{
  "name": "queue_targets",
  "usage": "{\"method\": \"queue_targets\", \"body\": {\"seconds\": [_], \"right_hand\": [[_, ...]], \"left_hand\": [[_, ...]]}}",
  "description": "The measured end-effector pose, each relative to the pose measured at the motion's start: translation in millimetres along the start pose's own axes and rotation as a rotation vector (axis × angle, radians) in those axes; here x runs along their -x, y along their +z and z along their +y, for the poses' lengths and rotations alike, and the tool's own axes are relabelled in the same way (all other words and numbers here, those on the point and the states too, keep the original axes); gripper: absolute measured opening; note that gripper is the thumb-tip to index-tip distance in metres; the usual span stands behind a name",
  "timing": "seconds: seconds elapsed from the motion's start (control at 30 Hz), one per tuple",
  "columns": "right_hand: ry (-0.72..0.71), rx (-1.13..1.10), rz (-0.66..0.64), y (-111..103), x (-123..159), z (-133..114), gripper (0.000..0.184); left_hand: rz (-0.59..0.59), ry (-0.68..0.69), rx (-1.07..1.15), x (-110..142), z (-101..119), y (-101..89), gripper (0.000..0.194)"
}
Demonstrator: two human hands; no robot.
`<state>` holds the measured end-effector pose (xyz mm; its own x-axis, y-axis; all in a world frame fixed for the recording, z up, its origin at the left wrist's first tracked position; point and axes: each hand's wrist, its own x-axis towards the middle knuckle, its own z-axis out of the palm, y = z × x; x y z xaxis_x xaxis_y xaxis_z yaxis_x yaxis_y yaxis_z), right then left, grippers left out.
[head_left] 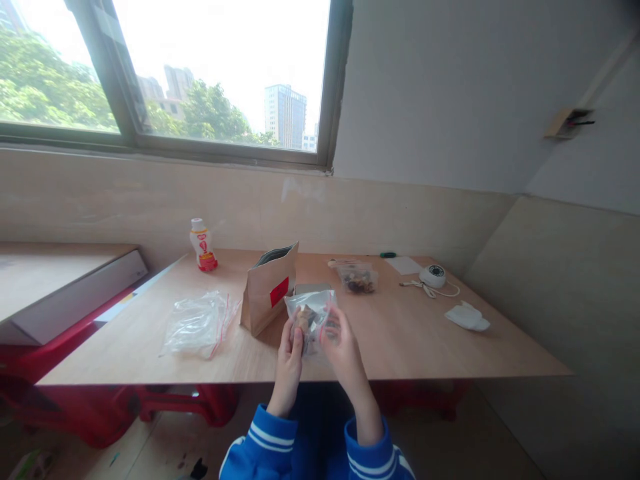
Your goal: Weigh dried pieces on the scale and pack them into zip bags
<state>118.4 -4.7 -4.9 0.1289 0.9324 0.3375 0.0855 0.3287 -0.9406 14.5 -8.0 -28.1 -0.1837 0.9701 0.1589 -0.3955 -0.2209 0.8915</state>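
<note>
Grip, left hand (289,350): closed on the lower left of the clear pouch (319,300), thumb across the front, over brown dried pieces (304,319). Grip, right hand (344,343): fingers and thumb closed on the pouch's right side; detail blurred. The pouch is held above the near edge of the worktop (400,347). Whether its mouth is sealed cannot be told.

Principal risk: spillage. If the mouth is open, tilting or a hard squeeze would push pieces out, possibly over the near edge to the floor. Uneven pulling between the hands could stretch or split the thin film.

Second risk: the paper bag (265,293) stands upright and open-topped just beside the left hand. A sideways knock could topple it.

Minor: the flat clear bags (195,327) to its left are light; a sleeve could drag them. The filled bag (359,278) beyond the right hand appears at low risk.
</note>
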Motion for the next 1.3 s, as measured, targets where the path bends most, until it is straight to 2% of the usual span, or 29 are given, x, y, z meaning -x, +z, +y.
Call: {"method": "queue_targets", "body": {"seconds": [0.2,0.47,0.7,0.87,1.03,1.2,1.3], "right_hand": [[0.104,-0.102,-0.123,6,1,5,0.052],[0.175,-0.187,-0.103,8,-4,15,0.052],[0.172,-0.347,-0.117,14,-4,21,0.053],[0.178,-0.276,-0.043,13,-5,27,0.044],[0.168,-0.265,-0.015,11,-6,24,0.036],[0.189,-0.315,0.046,14,-7,24,0.035],[0.204,-0.374,0.125,14,-9,28,0.037]], "left_hand": [[-0.015,-0.036,0.041,-1,6,-2.0,0.053],[-0.097,-0.092,-0.001,-8,2,-16.4,0.046],[-0.082,-0.122,-0.035,-12,2,-22.4,0.045],[-0.001,-0.141,0.027,-13,-3,-24.0,0.042],[0.131,-0.239,0.218,-17,-12,-22.9,0.039],[0.117,-0.363,0.302,-16,-13,-20.6,0.051],[0.113,-0.399,0.334,-16,-11,-23.4,0.05]]}}
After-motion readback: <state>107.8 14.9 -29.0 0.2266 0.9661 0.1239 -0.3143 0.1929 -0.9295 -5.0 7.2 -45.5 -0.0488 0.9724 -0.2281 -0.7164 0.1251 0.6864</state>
